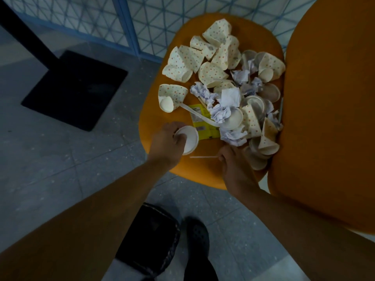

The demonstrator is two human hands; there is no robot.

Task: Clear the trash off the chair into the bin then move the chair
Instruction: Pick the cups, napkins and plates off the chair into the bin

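left hand point(169, 138) grip holds a white cup point(189, 139) at the chair point(154, 110) seat's front | right hand point(233, 161) pinches a straw point(203, 157) | risk: we nudge the loose trash pile point(223, 94) over the edge | bin unseen

One orange chair point(162, 116) carries the litter. On its seat lie about ten dotted paper cups point(183, 61), roughly seven crumpled paper wads point(220, 114), one yellow wrapper point(203, 126), one white plastic spoon point(194, 112) and one thin straw point(203, 157). The plain white cups point(189, 139) overlap too much to count.
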